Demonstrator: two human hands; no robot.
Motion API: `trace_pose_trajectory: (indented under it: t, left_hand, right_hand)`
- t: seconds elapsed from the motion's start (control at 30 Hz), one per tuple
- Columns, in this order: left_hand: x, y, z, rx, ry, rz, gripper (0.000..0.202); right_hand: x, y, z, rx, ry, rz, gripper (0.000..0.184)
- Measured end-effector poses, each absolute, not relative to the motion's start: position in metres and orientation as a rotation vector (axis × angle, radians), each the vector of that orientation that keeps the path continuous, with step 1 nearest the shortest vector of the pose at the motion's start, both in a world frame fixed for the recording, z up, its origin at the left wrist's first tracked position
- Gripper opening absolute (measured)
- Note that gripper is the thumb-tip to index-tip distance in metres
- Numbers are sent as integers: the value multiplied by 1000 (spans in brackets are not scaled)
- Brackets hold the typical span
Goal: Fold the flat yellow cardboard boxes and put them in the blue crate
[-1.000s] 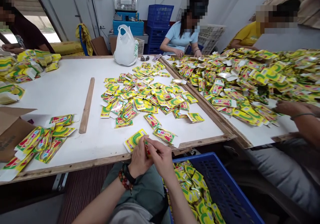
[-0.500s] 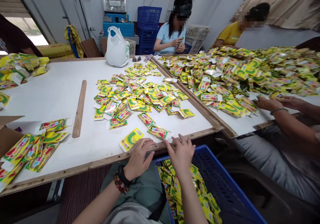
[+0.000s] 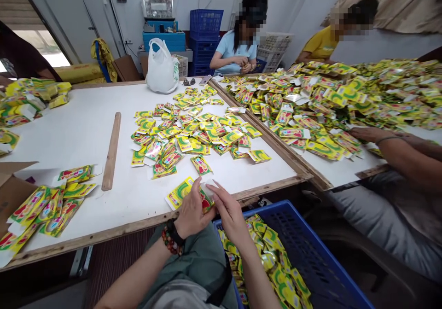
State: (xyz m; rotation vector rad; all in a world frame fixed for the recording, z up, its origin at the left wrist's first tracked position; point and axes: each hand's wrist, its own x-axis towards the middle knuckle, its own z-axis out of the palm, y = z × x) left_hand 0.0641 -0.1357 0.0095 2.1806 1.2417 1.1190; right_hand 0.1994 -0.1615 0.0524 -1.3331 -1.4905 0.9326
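My left hand (image 3: 191, 212) and my right hand (image 3: 226, 209) meet at the near edge of the white table (image 3: 69, 138), both pinching one yellow-and-red packet (image 3: 206, 199) between them. The left wrist wears a black band and bead bracelets. Another yellow packet (image 3: 178, 192) lies flat on the table just left of my left hand. A spread of several loose packets (image 3: 186, 131) covers the table's middle, just beyond my hands. Below my right forearm stands a blue crate (image 3: 304, 253) partly filled with packets.
A wooden stick (image 3: 111, 150) lies left of the spread; stacked packets (image 3: 48, 205) and a cardboard box (image 3: 10, 189) sit near left. A white plastic bag (image 3: 161, 69) stands far back. The right table (image 3: 345, 171) holds a big packet heap; other people work around both tables.
Half a second ago both hands lay open on the table edge with nothing in them. They have since come together and taken hold of the packet that lay in front of my right hand.
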Motion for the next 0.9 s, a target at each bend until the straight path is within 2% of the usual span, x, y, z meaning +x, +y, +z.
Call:
trace_pose_trajectory:
  t: [0.1,0.13,0.2,0.33,0.4,0.5,0.7,0.9]
  left_hand:
    - [68,-146,-5,2124,1330,1262,56]
    - [69,-147,-8,2140,1310,1305,48]
    - [68,-147,-11,2177,1239,1403,44]
    - [67,-145,-11,2164,1203,1414,66]
    - [67,-145,-9,2137,1269,1290,64]
    - [69,-146,-8,2063,1352,1176,56]
    - [71,-145,-13,1980,1419,1158,60]
    - [71,-147,-18,1922,1380,1263,48]
  right_hand:
    - [188,-157,39,-1365,-1230,1021,63]
    - [186,-157,38,-1371,-1191,1044,65]
    - [181,-161,39,-1346,-1247,1064,56]
    - [173,-168,46,-1318,-1367,844,34]
    - [169,-166,46,-1421,-1281,758,33]
    - [166,-158,43,-1537,-1156,829,39]
    - [169,-150,41,-1411,-1024,1004,37]
    - [158,-158,39,-1299,-1528,609,32]
